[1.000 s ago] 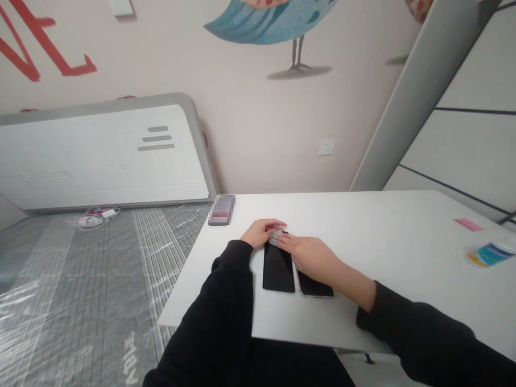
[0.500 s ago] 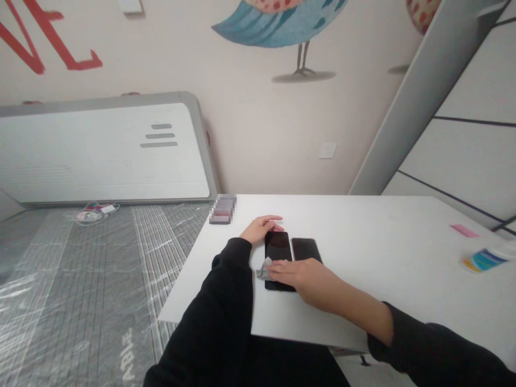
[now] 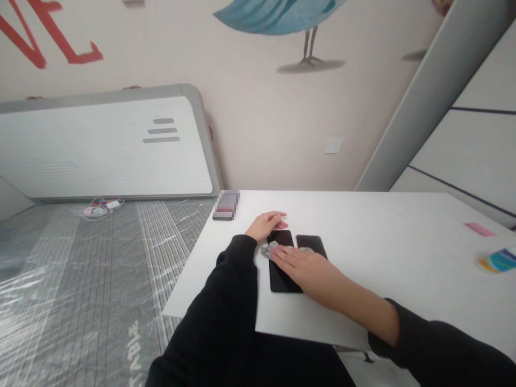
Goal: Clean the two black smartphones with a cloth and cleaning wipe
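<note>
1. My right hand [image 3: 300, 264] lay flat, fingers together, pressing a small grey cloth [image 3: 269, 249] onto the left phone [image 3: 284, 263].
2. My left hand [image 3: 266, 224] rested open, fingers loosely together, against that phone's far left corner.
3. A second phone [image 3: 309, 243] lay just beside it, to the right.
4. I judged the phones stiff, thin, slick-faced and fragile; best gripped by the long edges. The cloth looked soft and light.
5. The white table [image 3: 382, 258] appeared smooth, likely to let the phones slide.
6. A wall socket [image 3: 334, 144] sat on the wall behind; plastic-covered flooring [image 3: 80, 279] lay to the left.
</note>
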The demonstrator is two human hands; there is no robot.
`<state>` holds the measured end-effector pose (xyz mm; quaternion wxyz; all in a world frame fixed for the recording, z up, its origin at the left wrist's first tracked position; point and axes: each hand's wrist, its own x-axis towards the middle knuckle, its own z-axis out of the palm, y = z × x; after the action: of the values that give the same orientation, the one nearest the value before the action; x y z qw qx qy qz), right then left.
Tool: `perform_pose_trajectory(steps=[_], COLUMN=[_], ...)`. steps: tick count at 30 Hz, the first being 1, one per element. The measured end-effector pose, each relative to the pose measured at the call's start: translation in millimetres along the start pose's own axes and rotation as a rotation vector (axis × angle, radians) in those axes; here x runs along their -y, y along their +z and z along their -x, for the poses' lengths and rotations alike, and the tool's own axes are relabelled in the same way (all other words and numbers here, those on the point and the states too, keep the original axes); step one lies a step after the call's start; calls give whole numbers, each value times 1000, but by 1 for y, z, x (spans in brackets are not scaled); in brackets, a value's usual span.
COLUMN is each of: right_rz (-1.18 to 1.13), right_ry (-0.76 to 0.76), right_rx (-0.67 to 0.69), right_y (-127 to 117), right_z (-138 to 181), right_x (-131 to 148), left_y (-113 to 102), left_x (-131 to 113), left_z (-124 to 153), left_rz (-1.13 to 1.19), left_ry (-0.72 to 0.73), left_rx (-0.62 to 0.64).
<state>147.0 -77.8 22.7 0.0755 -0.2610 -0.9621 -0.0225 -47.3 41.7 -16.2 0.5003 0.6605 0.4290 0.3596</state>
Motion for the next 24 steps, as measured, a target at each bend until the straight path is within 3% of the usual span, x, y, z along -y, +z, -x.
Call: perform_pose_trajectory(steps=[5, 10, 16, 24], right_rz=[-35, -32, -16, -65], right_ry=[-78, -16, 123, -26], right_rx=[-5, 65, -38, -12], right_y=[-6, -12, -3, -13], right_z=[29, 22, 7, 38], right_x=[35, 7, -18, 32], left_y=[3, 5, 7, 10], left_x=[-6, -14, -15, -13], left_z=[5, 12, 12, 10], left_rz=[-58, -121, -141, -142], left_ry=[35, 68, 76, 101], left_rx=[20, 71, 116, 127])
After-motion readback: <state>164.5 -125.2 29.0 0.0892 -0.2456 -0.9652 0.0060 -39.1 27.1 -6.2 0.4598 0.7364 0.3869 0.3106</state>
